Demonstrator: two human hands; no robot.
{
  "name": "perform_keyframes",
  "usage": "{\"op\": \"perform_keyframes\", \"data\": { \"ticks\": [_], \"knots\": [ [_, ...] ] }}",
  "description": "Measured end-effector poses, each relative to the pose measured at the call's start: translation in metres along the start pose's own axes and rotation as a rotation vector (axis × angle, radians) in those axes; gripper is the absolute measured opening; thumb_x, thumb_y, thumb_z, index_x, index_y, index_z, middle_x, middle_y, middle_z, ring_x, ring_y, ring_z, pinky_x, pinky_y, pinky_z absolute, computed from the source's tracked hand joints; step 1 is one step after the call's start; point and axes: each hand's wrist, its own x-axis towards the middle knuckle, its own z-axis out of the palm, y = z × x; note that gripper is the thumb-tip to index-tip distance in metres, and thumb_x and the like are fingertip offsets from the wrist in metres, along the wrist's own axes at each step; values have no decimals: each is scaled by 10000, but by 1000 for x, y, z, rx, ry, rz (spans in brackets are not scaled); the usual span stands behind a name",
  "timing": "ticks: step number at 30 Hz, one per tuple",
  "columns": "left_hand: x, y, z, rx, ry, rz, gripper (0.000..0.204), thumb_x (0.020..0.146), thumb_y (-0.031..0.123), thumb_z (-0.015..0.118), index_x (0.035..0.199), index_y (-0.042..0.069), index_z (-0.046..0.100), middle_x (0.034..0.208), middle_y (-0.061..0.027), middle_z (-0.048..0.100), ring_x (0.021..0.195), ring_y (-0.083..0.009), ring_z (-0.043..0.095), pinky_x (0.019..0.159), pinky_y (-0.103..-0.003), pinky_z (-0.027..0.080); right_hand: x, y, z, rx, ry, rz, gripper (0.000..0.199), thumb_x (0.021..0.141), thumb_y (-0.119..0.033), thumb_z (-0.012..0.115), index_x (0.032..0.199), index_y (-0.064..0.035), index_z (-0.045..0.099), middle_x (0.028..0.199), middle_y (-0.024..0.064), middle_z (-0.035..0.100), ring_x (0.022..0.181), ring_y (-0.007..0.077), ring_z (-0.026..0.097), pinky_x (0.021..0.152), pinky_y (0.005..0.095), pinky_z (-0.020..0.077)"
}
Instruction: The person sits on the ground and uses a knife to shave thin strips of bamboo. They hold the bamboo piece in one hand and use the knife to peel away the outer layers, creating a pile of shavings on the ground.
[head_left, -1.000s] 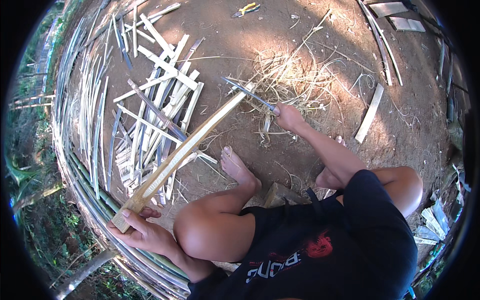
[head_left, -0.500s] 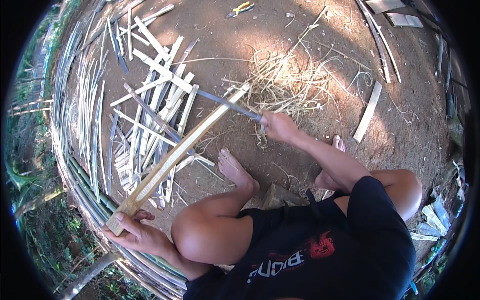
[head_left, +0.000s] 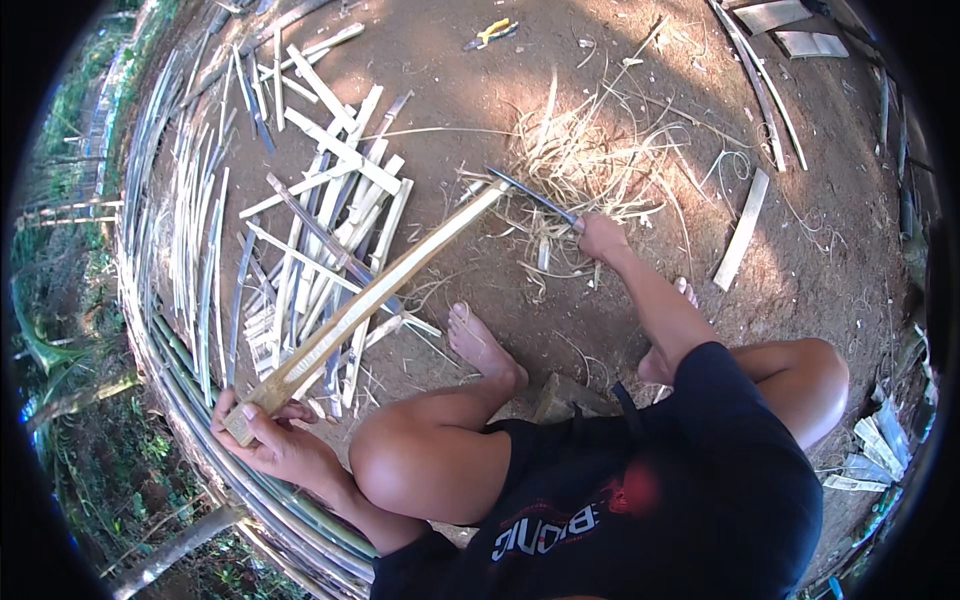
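My left hand [head_left: 268, 440] is closed around the near end of a long split bamboo strip [head_left: 370, 308]. The strip slants away to the right, over a heap of cut bamboo pieces [head_left: 342, 150], and its far end meets the edge of a pile of curly shavings [head_left: 590, 165]. In my right hand [head_left: 603, 238] is the handle of a long, dark-bladed knife [head_left: 536, 196]. Its tip points left and lies at the strip's far end; whether the blade touches the strip I cannot tell.
Yellow-handled pliers [head_left: 492, 35] lie on the dirt at the far side. A flat bamboo slat [head_left: 742, 230] rests right of the shavings. Between my feet sits a wooden block [head_left: 572, 400]. Long thin strips [head_left: 190, 230] and a low bamboo edging border the left side.
My right hand has moved right, drawing the knife along so that only its tip is now by the strip's far end. My left hand keeps its hold.
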Motion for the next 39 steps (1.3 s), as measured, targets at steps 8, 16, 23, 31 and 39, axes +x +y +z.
{"op": "perform_keyframes", "data": {
  "ticks": [8, 16, 23, 31, 39],
  "knots": [
    [45, 8, -45, -434, -147, 11, 262, 1002, 296, 505, 969, 45, 576, 500, 40, 422, 365, -46, 374, 300, -188, 322, -37, 1, -1, 799, -354, 173, 133, 765, -59, 663, 785, -54, 532, 570, 28, 515, 423, 113, 470, 385, 285, 391],
    [62, 14, -38, -475, -462, -43, 316, 961, 267, 589, 1157, 30, 514, 668, -35, 579, 568, -97, 563, 493, -219, 471, -107, -85, -41, 876, -193, -40, 171, 843, -184, 628, 861, -55, 518, 599, 40, 514, 444, 146, 504, 415, 323, 427],
    [49, 33, -15, -378, -470, 119, 268, 941, 225, 631, 1103, 35, 535, 772, -48, 566, 619, -116, 536, 520, -232, 445, -187, -153, -54, 718, 98, -474, 229, 775, -189, 631, 904, -41, 514, 651, 114, 555, 582, 252, 562, 587, 408, 445],
    [27, 34, -12, -465, -561, 205, 294, 949, 236, 603, 1113, 50, 445, 966, -238, 647, 523, -147, 566, 447, -231, 488, -265, -192, -75, 703, 33, -696, 255, 833, -222, 690, 906, -20, 551, 556, 122, 543, 503, 274, 566, 550, 389, 468],
    [11, 27, -17, -397, -487, 339, 303, 955, 256, 582, 1091, 45, 413, 907, -241, 635, 502, -184, 593, 385, -231, 499, -232, -177, -60, 590, -45, -451, 125, 822, -135, 578, 883, -28, 602, 654, 197, 628, 589, 355, 648, 593, 457, 508]
  ]
}}
